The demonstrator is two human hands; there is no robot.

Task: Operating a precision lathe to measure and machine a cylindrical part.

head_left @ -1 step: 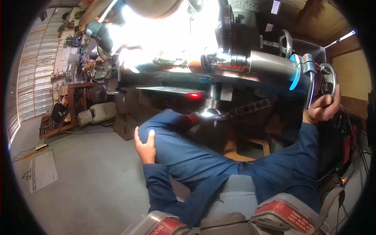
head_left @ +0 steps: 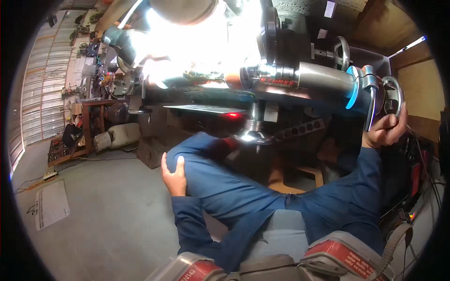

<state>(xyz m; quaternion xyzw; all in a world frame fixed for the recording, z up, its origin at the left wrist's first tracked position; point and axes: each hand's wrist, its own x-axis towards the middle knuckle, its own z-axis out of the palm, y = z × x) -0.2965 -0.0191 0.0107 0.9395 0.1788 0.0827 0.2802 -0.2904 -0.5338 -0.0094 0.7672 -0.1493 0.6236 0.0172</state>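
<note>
My right hand [head_left: 389, 131] is closed round the lower rim of a metal handwheel [head_left: 397, 89] at the right end of a lathe-like machine. Beside it are a blue ring [head_left: 352, 89], a hanging metal lever [head_left: 370, 111] and a grey metal cylinder [head_left: 326, 77]. My left hand [head_left: 174, 178] lies on my bent knee, thumb and fingers spread, with nothing in it. Glare from a bright lamp [head_left: 201, 44] hides much of the machine's left part. A thin flat plate [head_left: 201, 108] juts out below, with a red light spot on it.
A second handwheel [head_left: 344, 52] stands behind the cylinder, and another [head_left: 253, 137] hangs below the machine near my knee. A wooden stool [head_left: 318, 178] is between my legs. At left are a gas cylinder [head_left: 125, 136], a cluttered bench [head_left: 104, 102] and a white sign board [head_left: 52, 206] on the floor.
</note>
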